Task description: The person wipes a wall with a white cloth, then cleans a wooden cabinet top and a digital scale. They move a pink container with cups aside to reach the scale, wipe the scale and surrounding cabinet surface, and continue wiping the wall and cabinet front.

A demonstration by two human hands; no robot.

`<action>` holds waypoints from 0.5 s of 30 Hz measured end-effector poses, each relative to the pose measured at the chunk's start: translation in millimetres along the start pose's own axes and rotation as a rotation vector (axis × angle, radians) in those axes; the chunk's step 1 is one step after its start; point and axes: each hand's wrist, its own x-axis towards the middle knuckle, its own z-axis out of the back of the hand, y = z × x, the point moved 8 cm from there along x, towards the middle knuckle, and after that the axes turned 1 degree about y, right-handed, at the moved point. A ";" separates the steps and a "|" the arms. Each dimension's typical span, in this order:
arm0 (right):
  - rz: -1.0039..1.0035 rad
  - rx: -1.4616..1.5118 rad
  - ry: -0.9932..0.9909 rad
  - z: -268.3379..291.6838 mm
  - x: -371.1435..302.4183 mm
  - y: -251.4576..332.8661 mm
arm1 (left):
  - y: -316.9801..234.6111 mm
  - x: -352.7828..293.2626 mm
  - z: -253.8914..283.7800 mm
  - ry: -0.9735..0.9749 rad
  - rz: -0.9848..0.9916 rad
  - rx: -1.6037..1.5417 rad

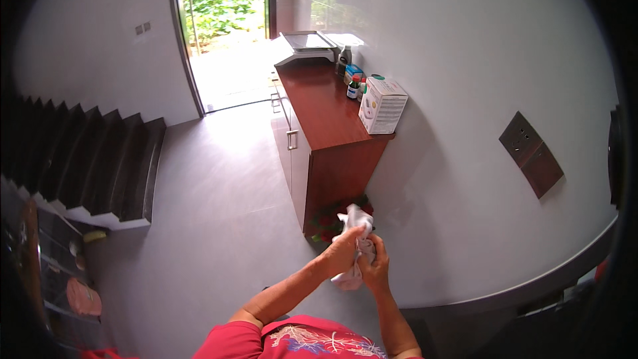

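Both my arms reach forward over the floor, and a crumpled white cloth is bunched between my hands. My left hand is closed around its middle, with the thumb lying along the top. From the other side my right hand grips the same cloth, its fingers bent. Folds of the cloth stick out above my hands and hang below them. Just beyond, partly hidden by the cloth, something red and green sits on the floor against the cabinet's end.
A reddish-brown cabinet runs along the right wall. On it stand a white box, small bottles and a scale-like device. Dark stairs rise at left; an open doorway lies ahead. A pink bag is at lower left.
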 end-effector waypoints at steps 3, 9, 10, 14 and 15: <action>-0.085 0.155 -0.068 -34.1 38.4 -12.6 | -77.5 -3.0 28.2 0.151 -0.341 1.158; 0.011 0.282 -0.304 -52.4 177.8 42.4 | -213.3 -45.9 104.5 -0.341 -0.263 0.507; 0.068 0.225 -0.337 -55.3 200.5 49.0 | -226.4 -51.6 121.3 -0.417 -0.255 0.543; 0.223 0.015 -0.381 -89.8 279.6 30.7 | -256.8 -68.8 184.0 -0.536 -0.219 0.509; 0.272 -0.279 -0.358 -102.0 292.7 12.4 | -260.7 -69.3 197.4 -0.546 -0.210 0.502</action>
